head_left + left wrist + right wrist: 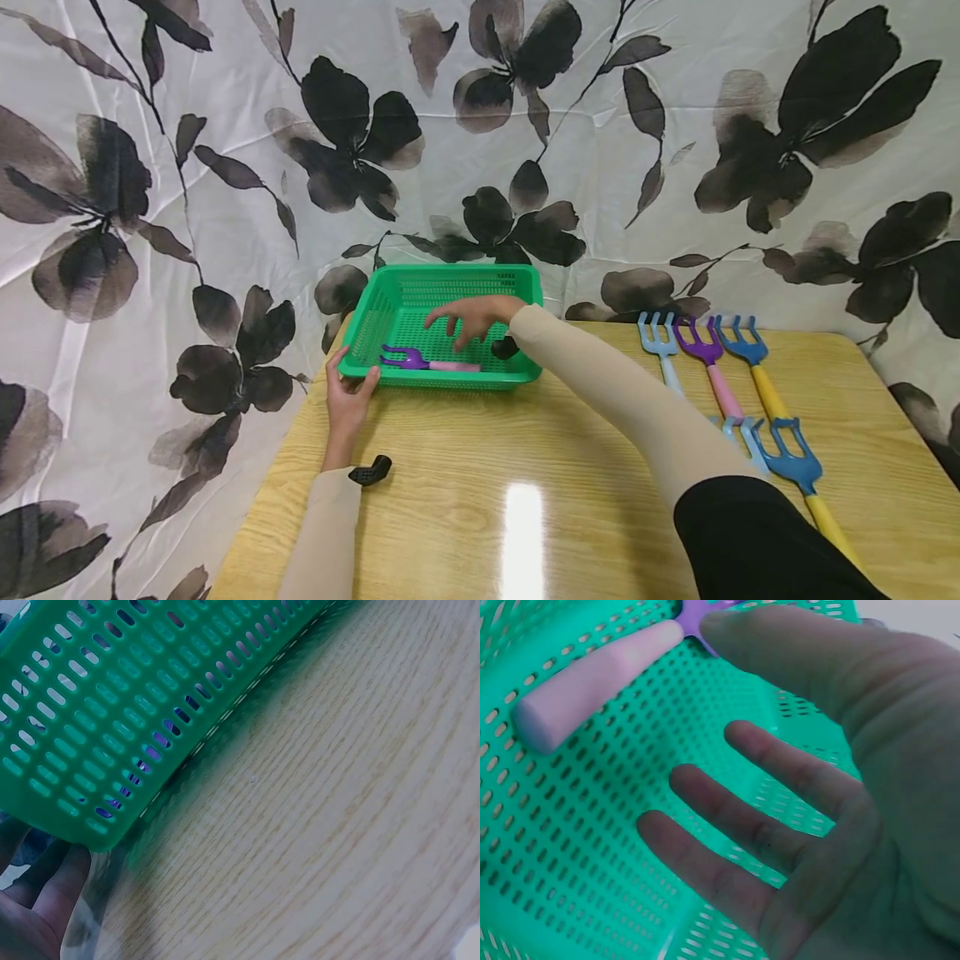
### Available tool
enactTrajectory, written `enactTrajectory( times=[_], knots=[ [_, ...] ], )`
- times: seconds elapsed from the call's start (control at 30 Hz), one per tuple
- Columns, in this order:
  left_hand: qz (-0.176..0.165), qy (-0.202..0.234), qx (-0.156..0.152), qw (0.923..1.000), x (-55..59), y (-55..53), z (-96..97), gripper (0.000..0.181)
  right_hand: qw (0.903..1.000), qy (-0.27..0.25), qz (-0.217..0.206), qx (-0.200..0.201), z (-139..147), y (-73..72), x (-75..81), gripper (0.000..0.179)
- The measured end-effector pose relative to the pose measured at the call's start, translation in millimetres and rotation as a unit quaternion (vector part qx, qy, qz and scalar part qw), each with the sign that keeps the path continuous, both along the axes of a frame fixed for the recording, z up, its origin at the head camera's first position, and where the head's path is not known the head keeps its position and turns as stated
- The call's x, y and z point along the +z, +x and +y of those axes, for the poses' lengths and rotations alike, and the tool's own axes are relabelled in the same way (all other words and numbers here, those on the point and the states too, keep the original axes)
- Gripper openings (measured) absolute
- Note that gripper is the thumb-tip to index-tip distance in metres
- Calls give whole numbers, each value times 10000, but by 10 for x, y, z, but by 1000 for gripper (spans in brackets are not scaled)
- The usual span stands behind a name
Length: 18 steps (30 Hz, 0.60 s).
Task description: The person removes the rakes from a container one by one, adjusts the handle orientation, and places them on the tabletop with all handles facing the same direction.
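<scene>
A green plastic basket (450, 379) with slotted walls stands on the table. Its front left corner is held by my left hand (349, 406), with the thumb at the front and the fingers along the left side. In the left wrist view the fingertips (71, 870) are right at the basket corner. Inside the basket lies a hand fork (423, 362) with purple tines and a pink handle, along the front wall. Above the basket floor hovers my right hand (474, 318), fingers spread and holding nothing. The right wrist view has the pink handle (592, 686) just beyond the thumb.
On the table's right side lie several more hand forks: a light blue one (660, 342), a purple one with a pink handle (708, 354) and a blue one with a yellow handle (798, 467) among them. Floral fabric (600, 150) hangs directly behind the wooden table (450, 467).
</scene>
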<state>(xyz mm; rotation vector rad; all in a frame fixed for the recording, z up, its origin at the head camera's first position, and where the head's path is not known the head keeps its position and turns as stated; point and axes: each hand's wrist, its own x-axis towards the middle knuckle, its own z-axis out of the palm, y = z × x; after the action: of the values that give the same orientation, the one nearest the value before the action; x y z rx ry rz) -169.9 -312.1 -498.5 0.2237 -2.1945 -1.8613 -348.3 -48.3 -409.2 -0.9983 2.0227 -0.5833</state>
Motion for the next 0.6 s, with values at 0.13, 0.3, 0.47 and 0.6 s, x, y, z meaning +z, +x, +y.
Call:
enactTrajectory(
  times=[0.13, 0.3, 0.47, 0.6],
  knots=[
    [-25, 10, 26, 10000, 63, 25, 31, 76, 9993, 249, -276, -14, -52, -7, -109, 77],
    [-40, -45, 11, 10000, 50, 23, 33, 76, 9981, 467, -391, -17, -87, 4, -231, 78],
    [-28, -63, -45, 10000, 36, 17, 10, 76, 9972, 665, -312, 105, -127, 21, -287, 79],
    [14, -68, -54, 10000, 38, 1, -8, 75, 9963, 794, -306, 127, -166, 23, -331, 78]
  ],
)
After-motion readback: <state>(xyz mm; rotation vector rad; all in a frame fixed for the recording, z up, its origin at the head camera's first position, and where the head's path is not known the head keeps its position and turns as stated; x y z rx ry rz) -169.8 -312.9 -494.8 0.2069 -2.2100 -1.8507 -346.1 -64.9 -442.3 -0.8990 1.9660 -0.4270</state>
